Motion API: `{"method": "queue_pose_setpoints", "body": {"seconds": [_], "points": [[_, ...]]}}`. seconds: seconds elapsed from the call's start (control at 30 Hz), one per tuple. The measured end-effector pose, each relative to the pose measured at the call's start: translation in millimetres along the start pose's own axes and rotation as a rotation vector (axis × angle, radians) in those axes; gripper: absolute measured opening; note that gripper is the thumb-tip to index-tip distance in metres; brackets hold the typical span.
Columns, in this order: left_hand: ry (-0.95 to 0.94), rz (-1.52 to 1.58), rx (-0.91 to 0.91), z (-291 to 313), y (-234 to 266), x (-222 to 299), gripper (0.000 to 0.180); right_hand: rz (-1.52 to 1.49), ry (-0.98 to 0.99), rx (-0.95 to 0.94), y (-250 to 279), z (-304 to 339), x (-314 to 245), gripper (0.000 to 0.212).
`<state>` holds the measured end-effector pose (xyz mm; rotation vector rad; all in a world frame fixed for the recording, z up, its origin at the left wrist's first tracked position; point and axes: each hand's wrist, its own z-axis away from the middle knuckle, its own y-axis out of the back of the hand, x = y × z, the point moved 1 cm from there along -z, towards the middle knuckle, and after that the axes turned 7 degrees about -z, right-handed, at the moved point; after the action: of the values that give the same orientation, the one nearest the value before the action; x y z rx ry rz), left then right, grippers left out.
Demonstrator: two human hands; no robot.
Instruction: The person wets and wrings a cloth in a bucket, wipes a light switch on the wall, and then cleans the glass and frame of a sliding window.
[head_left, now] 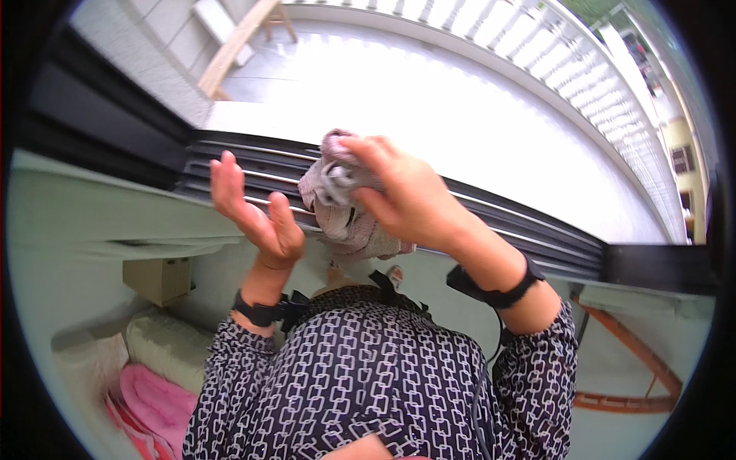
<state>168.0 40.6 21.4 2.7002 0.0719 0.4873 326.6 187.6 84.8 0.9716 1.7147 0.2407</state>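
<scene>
A crumpled greyish-pink cloth hangs from my right hand, whose fingers and thumb pinch its upper part. Below and behind the cloth runs a dark sliding-door track with several pale metal rails. My left hand is raised over the left part of this track, palm turned up and fingers apart, holding nothing. A small gap lies between the left thumb and the cloth. Whether the cloth touches the rails cannot be made out.
Beyond the track lies a bright balcony floor with a white balustrade. A wooden bench stands at the far left. Nearer are a pale curtain, a box, a pink cushion and an orange-brown wooden frame.
</scene>
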Motion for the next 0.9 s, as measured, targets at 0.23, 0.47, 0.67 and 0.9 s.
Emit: {"method": "queue_pose_setpoints", "body": {"seconds": [0.23, 0.47, 0.67, 0.9], "points": [[0.12, -0.105, 0.101, 36, 55, -58, 0.063, 0.433, -0.093, 0.263, 74, 48, -43, 0.064], [0.343, -0.029, -0.08, 33, 32, -70, 0.075, 0.684, -0.224, -0.032, 39, 92, -13, 0.066], [0.194, 0.009, -0.087, 29, 4, -48, 0.088, 0.433, -0.033, 0.002, 12, 20, -12, 0.064], [0.111, 0.097, -0.205, 41, -28, -16, 0.085, 0.119, 0.049, 0.026, -8, -25, -17, 0.052]]}}
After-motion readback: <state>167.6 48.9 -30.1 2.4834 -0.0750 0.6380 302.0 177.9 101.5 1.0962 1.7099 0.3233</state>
